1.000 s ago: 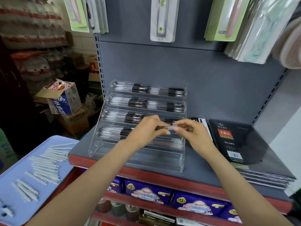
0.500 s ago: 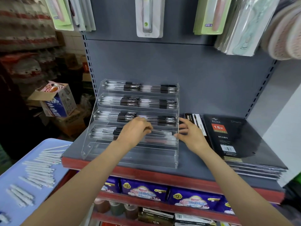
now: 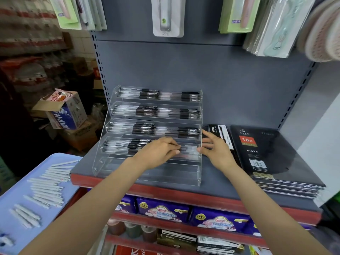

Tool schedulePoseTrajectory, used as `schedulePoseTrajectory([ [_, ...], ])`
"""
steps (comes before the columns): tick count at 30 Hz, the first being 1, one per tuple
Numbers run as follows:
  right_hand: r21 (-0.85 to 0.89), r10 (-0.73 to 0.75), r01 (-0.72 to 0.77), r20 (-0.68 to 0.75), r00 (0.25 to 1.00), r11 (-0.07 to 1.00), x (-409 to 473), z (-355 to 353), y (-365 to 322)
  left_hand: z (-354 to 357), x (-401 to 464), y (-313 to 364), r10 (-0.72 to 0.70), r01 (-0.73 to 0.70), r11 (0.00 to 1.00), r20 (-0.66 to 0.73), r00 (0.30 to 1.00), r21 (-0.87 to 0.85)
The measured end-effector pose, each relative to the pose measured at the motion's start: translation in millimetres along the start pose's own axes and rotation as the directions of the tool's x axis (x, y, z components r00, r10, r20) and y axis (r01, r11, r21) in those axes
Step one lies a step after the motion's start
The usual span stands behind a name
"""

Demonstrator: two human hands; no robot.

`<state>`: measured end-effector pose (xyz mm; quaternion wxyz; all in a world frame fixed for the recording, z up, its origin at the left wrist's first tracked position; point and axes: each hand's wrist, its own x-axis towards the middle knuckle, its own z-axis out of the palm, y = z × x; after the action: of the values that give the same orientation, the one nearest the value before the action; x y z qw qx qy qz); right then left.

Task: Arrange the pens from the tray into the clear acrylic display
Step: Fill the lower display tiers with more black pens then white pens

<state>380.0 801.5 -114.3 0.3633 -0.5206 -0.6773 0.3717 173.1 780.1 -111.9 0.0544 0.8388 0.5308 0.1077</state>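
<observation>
The clear acrylic display (image 3: 147,173) stands on the grey shelf, stepped in several tiers. Black-and-clear pens (image 3: 158,112) fill the upper tiers, while the lowest tier holds none. My left hand (image 3: 158,152) lies over the fourth tier with its fingers stretched flat onto the pens there (image 3: 189,150). My right hand (image 3: 217,149) is at the display's right end with its fingers spread, the fingertips touching the same tier's end. Several white pens (image 3: 47,184) lie in rows on the light blue tray (image 3: 12,192) at lower left.
A stack of black diaries (image 3: 266,153) and a black pen box (image 3: 220,134) sit right of the display. Packaged goods (image 3: 168,15) hang above. Purple packets (image 3: 165,210) fill the shelf beneath. A cardboard box (image 3: 64,111) stands on the floor at left.
A second ago both hands held one pen in front of the display. The pen now lies in the fourth tier, and both hands have lowered and flattened at that tier.
</observation>
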Motion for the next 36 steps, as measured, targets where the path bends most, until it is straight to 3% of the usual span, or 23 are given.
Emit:
schedulePoseTrajectory([
  [8, -0.021, -0.008, 0.007, -0.036, 0.999, 1.0, -4.8, 5.1, -0.5, 2.6, -1.2, 7.3, 0.007, -0.008, 1.0, 0.022, 1.0, 0.024],
  [14, -0.273, -0.237, 0.182, -0.185, 0.954, 0.945, -28.8, 19.4, -27.8, -10.3, -13.6, 6.2, -0.095, 0.073, 0.991, -0.211, 0.973, -0.11],
  [18, -0.26, -0.282, 0.263, -0.037, 0.959, 0.929, -35.8, 51.7, -61.6, -29.8, -41.8, -7.8, -0.213, 0.107, 0.941, -0.313, 0.926, -0.321],
  [21, -0.215, -0.321, 0.332, 0.086, 0.943, 0.919, -39.4, 96.6, -86.8, -40.4, -82.3, -28.9, -0.3, 0.17, 0.922, -0.364, 0.882, -0.347],
  [25, -0.171, -0.35, 0.394, 0.241, 0.905, 0.903, -55.3, 183.2, -112.8, -37.1, -161.0, -80.8, -0.481, 0.36, 0.869, -0.402, 0.779, -0.34],
  [32, -0.138, -0.259, 0.375, 0.508, 0.822, 0.917, -87.5, 362.2, -131.0, 2.3, -317.8, -196.6, -0.786, 0.635, 0.609, -0.253, 0.564, -0.474],
  [36, -0.206, -0.12, 0.315, 0.631, 0.766, 0.926, -99.5, 450.7, -122.4, 30.5, -392.1, -263.0, -0.85, 0.762, 0.507, -0.088, 0.519, -0.404],
])
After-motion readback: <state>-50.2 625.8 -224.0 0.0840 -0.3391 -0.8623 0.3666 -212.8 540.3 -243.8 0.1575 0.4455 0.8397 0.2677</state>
